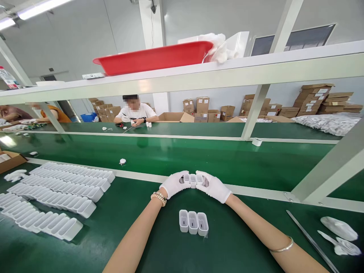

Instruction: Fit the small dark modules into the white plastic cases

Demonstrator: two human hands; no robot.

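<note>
Both my hands wear white gloves and meet at the near edge rail of the green bench. Between them is a short row of three small white plastic boxes [193,181], open side up. My left hand [175,184] closes on the left end of that row, and my right hand [214,186] closes on its right end. Nearer to me, between my forearms, stands a second row of three white boxes [193,222], each with a dark slot in its floor. A bit of clear film or tape sticks out at its lower right corner.
Long rows of white boxes [54,201] cover the left bench. A metal strip [311,240] and white cloth bundles [339,228] lie right. Beyond the rail runs a green belt [182,151] with a small white part [122,161]. A shelf with a red tray [153,57] hangs above; co-workers sit opposite.
</note>
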